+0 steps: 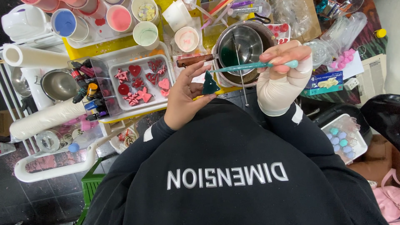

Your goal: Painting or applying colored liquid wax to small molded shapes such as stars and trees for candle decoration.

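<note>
My left hand (183, 98), bare, pinches a small dark green tree-shaped piece (210, 84) between thumb and fingertips. My right hand (281, 77) wears a pale glove and grips a thin teal stick (250, 66) that points left, its tip just above the tree piece. Both hands hover in front of my chest in a black sweatshirt (233, 166). Directly behind them stands a steel pot (240, 45) with a wooden handle and green liquid inside.
A white tray (155, 95) of red and pink heart and star shapes lies at left, beside small dye bottles (85, 89). Cups of coloured wax (66, 23) fill the back. A tray of blue pieces (341, 141) sits at right, near a glove box (325, 82).
</note>
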